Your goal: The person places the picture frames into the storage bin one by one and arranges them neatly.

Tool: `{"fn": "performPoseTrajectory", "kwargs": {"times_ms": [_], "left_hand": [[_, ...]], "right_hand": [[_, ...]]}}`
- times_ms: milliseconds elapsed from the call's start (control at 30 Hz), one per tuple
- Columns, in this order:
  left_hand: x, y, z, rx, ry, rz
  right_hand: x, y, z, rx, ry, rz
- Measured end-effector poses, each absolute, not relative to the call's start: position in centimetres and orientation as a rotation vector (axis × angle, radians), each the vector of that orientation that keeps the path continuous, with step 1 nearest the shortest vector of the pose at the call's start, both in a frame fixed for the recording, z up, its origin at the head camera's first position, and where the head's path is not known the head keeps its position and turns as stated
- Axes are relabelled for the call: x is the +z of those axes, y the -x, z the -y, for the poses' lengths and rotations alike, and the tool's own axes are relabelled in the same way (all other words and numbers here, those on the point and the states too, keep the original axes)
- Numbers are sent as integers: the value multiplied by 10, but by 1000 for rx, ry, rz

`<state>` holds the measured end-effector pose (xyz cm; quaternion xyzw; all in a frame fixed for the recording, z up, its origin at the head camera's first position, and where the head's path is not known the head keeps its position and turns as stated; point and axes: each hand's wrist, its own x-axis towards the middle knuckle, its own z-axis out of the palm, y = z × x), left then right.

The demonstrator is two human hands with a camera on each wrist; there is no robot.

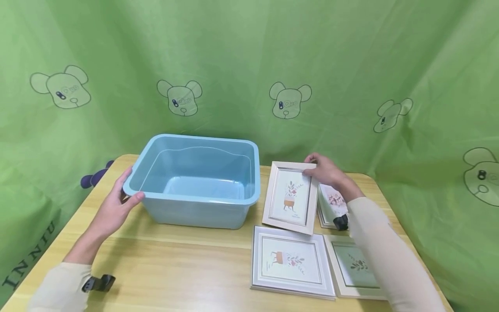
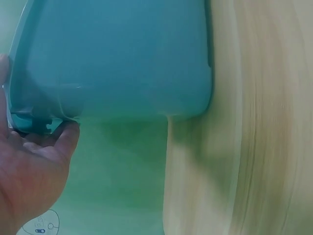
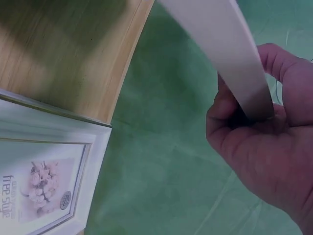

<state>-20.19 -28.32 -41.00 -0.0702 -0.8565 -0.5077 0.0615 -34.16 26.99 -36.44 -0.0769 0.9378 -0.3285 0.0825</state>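
A light blue plastic basin (image 1: pixel 196 212) stands on the wooden table, and its inside shows only its bare bottom. My left hand (image 1: pixel 111 213) grips the basin's left rim, with the thumb at the near corner; the left wrist view shows this hand (image 2: pixel 36 169) at the rim too. My right hand (image 1: pixel 326 172) pinches a cream picture frame (image 1: pixel 273 199) by its upper right corner. That frame is tilted up, just right of the basin, with a potted-plant print facing me. From the right wrist, the hand (image 3: pixel 264 142) has thumb and fingers around the frame's edge (image 3: pixel 227 54).
A silver-white picture frame (image 1: pixel 294 284) lies near the front, apparently stacked on another. Beside it is a cream frame (image 1: pixel 351 260), partly under my right forearm. Behind lies a white frame with pink flowers (image 1: pixel 333 201). A green curtain (image 1: pixel 234 52) hangs behind the table (image 1: pixel 187 264).
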Motion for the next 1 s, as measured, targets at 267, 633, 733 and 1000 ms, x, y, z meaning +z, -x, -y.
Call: {"fn": "performPoseTrajectory", "kwargs": {"times_ms": [267,633,733,1000], "left_hand": [[-411,200,282,-1552,202,2579],[-412,203,279,-1563,228,2549],[-413,203,279,-1547,229,2556],[-414,200,281,-1526,218,2559]], "right_hand": [[-353,331,-267,-884,355,-2883],[-311,301,-256,-716,485,-2829],[-303,293,-250,-713,429,-2825],[-279,277,-241,-705,291,-2907]]}}
